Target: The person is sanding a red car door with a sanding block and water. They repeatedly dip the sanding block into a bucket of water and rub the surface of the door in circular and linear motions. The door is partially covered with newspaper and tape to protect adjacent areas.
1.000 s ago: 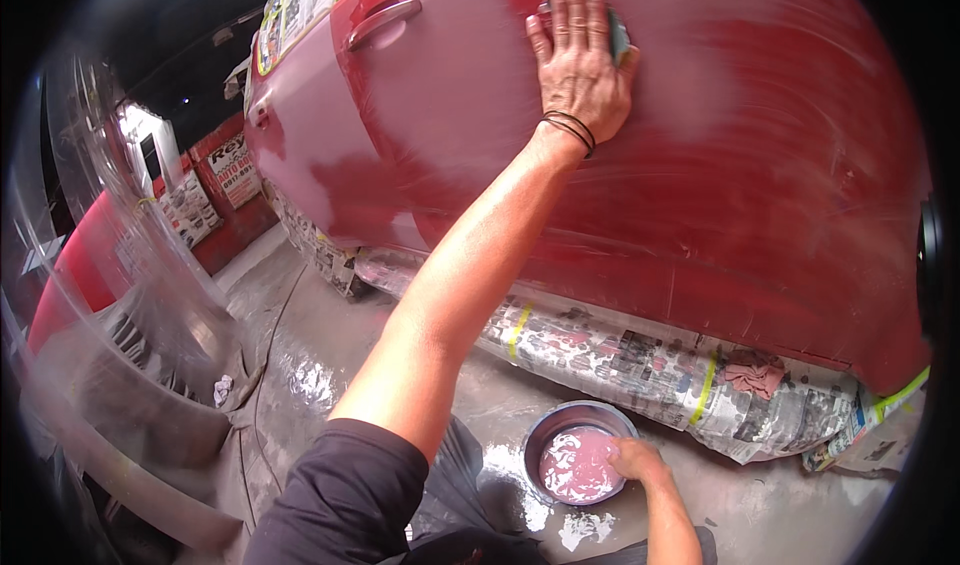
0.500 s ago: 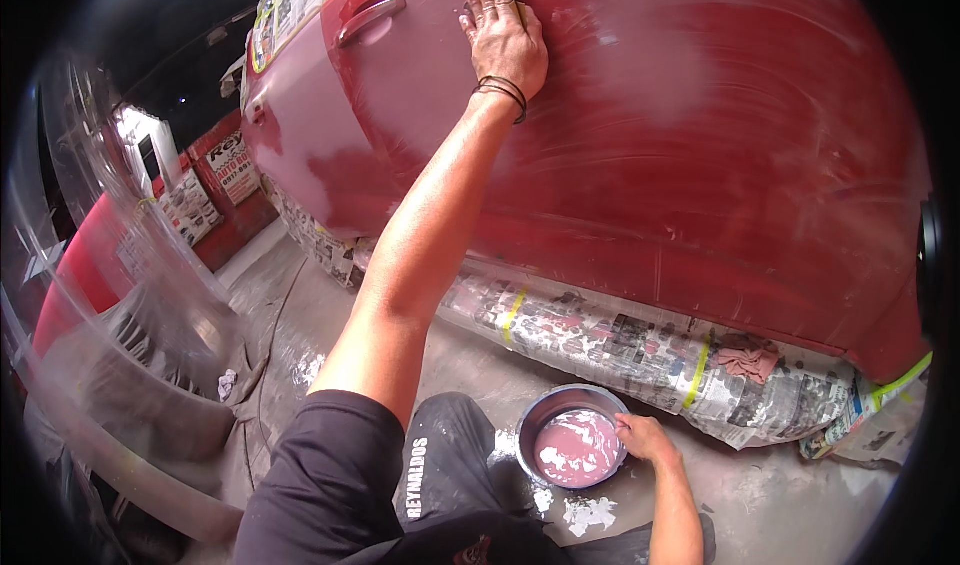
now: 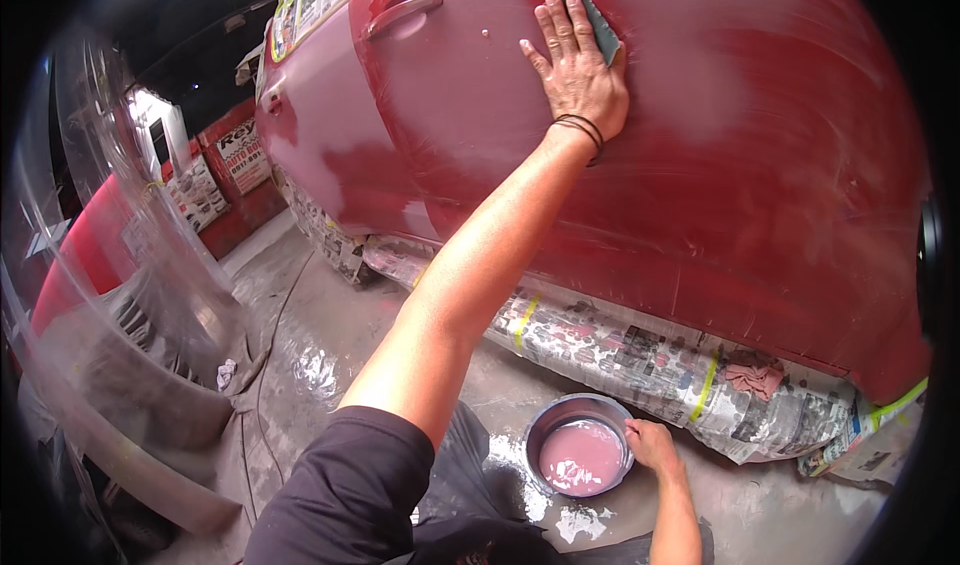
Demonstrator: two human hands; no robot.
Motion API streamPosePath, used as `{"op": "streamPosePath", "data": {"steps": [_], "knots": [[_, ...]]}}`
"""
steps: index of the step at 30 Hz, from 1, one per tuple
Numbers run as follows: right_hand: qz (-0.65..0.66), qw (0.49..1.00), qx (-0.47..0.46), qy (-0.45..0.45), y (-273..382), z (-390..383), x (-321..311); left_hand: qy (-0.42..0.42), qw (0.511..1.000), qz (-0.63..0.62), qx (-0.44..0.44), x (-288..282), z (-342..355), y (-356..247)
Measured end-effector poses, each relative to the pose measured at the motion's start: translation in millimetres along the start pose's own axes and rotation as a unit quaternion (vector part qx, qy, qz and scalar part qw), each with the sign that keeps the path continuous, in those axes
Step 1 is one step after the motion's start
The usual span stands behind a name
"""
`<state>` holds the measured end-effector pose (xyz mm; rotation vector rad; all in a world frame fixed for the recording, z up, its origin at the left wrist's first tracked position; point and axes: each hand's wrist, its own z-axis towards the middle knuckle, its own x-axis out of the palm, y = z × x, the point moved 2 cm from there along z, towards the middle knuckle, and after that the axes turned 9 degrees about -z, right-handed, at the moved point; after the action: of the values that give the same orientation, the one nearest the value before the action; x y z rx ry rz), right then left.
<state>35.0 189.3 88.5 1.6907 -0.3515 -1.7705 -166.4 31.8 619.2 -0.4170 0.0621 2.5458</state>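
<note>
My left hand [image 3: 580, 80] presses a thin dark grey-green sanding pad [image 3: 600, 20] flat against the red car door [image 3: 760, 165], right of its handle [image 3: 405, 15], fingers extended over it. The paint there carries dull pinkish, cloudy patches. Low at my right, my right hand [image 3: 650, 445] grips the rim of a round dark basin [image 3: 540, 425] of milky pink liquid, held just above the grey floor. A pink rag [image 3: 755, 380] lies on the newspaper-covered sill beside it.
Newspaper and yellow tape mask the lower sill [image 3: 620, 355] and window. At left, clear plastic sheeting [image 3: 120, 255] hangs before a red car part and grey covered pieces. A hose [image 3: 270, 345] runs over the grey, wet-spotted floor [image 3: 360, 335]. A red wall with signs [image 3: 240, 155] stands behind.
My left hand with the pad moved left and up toward the handle, then back right and down. My right hand stays on the basin; its pink liquid has shifted.
</note>
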Motion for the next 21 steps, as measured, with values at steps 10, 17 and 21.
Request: {"op": "streamPosePath", "data": {"steps": [10, 17, 21], "knots": [[0.023, 0.999, 0.015, 0.038, 21.1, -12.3, 0.1, -0.087, 0.978, -0.006, -0.192, -60.2, 106.2, 56.9], [0.005, 1.000, 0.016, 0.012, -1.0, 5.6, -15.7, -0.029, 0.998, 0.001, -0.057, -62.9, 96.0, 62.6], [0.021, 0.999, -0.014, 0.023, 12.7, -1.1, -6.3, -0.058, 0.991, -0.009, -0.121, -61.7, 94.3, 83.1]]}}
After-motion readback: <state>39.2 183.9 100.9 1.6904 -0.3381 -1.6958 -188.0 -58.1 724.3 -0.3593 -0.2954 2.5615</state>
